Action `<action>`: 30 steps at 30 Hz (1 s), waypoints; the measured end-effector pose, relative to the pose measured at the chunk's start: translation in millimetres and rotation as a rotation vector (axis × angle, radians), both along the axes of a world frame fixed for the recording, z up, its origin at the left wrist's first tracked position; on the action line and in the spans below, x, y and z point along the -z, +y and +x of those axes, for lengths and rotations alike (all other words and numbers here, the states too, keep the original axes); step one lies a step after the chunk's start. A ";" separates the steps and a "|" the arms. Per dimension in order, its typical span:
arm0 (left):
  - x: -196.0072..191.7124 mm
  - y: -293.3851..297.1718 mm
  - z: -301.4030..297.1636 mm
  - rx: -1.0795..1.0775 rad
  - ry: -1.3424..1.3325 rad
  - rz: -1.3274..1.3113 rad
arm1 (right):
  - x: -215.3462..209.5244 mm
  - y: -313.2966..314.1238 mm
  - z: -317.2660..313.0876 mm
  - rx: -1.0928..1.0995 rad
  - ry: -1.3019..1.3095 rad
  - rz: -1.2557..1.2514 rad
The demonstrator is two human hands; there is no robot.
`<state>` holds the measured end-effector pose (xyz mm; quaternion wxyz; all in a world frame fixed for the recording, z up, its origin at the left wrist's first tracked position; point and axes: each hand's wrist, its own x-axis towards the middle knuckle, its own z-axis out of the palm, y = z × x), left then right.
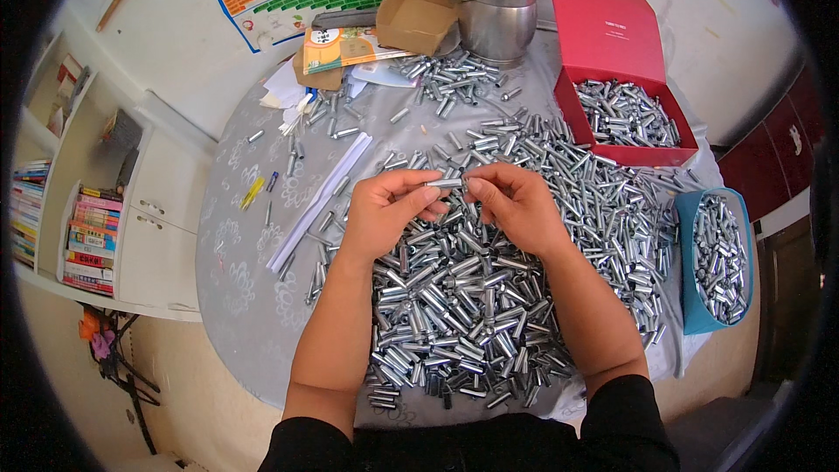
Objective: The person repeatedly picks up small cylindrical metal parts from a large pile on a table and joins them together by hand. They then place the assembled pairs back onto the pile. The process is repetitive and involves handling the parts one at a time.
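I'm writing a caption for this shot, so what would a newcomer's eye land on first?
Probably the big heap of shiny metal pieces sprawling over the grey tablecloth, with the left hand and right hand holding one small piece between them above it. Next, the bright red box, lid raised, at the table's far right, holding more pieces; nearer, by the right edge, stands a blue bin of them.

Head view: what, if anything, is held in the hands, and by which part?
A silvery metal tube: the left hand pinches its left end, the right hand its right end.
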<state>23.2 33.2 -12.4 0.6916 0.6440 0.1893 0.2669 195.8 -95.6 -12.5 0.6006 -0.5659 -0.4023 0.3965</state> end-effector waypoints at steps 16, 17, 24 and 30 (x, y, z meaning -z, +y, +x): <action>2.0 -0.8 3.0 -0.023 -0.008 -0.004 | 2.4 0.9 -4.6 0.043 -0.093 0.044; 1.8 -1.8 3.6 -0.016 -0.012 -0.001 | 3.4 1.1 -4.1 0.028 -0.113 0.034; 3.9 -2.1 3.0 -0.025 -0.015 0.017 | 6.5 -0.7 0.7 -0.008 -0.286 -0.012; 1.1 4.7 -3.5 -0.140 -0.028 -0.003 | 2.4 -2.2 0.9 0.034 -0.074 0.008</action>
